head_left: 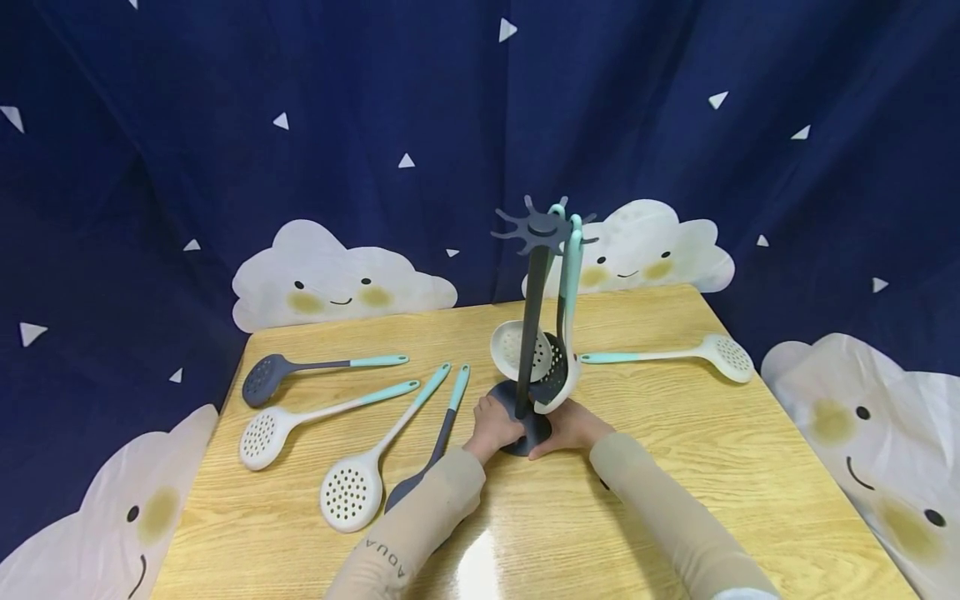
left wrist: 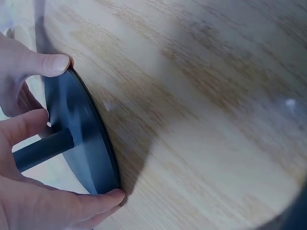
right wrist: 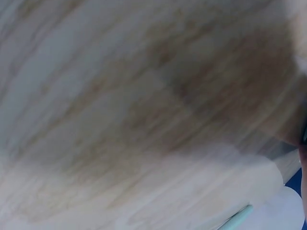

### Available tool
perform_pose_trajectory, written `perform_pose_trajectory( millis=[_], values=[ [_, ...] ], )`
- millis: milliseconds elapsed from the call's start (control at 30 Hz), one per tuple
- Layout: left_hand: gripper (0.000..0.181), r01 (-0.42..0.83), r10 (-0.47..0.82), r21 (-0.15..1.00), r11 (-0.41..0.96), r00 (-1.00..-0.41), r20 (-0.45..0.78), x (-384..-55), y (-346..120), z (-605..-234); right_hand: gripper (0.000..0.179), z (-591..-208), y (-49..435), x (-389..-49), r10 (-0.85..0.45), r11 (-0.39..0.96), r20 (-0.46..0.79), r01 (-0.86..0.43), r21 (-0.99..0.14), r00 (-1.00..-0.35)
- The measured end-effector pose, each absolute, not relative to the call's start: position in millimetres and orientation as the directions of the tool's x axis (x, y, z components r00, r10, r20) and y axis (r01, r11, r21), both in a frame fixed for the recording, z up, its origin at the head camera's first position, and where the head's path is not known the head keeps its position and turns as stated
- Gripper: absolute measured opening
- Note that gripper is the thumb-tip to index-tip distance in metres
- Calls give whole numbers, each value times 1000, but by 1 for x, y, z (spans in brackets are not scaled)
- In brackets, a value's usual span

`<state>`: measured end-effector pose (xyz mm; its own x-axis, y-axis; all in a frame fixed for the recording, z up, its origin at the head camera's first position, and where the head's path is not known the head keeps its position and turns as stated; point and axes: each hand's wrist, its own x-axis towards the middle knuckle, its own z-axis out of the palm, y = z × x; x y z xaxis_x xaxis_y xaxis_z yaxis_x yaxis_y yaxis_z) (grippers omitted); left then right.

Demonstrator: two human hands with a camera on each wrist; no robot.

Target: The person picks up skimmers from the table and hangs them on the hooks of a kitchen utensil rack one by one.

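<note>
A dark utensil stand with a hooked top rises from its round base in the head view. My left hand grips the left side of the base, and my right hand holds its right side. The left wrist view shows the base between both hands, with fingertips and a thumb at its rim. From the hooks hang a white skimmer, a dark slotted utensil and a white utensil, partly overlapping. The right wrist view shows mostly tabletop, with only a sliver of hand.
Left of the stand lie a dark skimmer, two white skimmers and a dark utensil, partly behind the left sleeve. Another white skimmer lies at the right. A blue curtain hangs behind the wooden table.
</note>
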<state>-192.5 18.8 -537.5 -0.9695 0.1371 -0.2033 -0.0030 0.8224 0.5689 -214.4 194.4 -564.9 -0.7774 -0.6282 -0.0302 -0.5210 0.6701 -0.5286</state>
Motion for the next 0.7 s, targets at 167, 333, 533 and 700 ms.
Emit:
perform_pose_trajectory(
  millis=[167,333,533,700],
  values=[
    [80,-19,120,579,815,-972,-200,-191,20,-540,103,-567,196,-217,-634,672,-34,-528,-520,-773],
    [84,-79,79,621,779,-972,-222,-190,22,-539,102,-564,198,-217,-623,677,-54,-503,-537,-781],
    [86,-117,50,661,741,-972,-228,-186,24,-536,98,-564,200,-222,-648,658,-31,-539,-526,-761],
    [87,-135,38,685,716,-972,-231,-183,24,-536,96,-564,199,-226,-685,642,-13,-595,-483,-728]
  ],
)
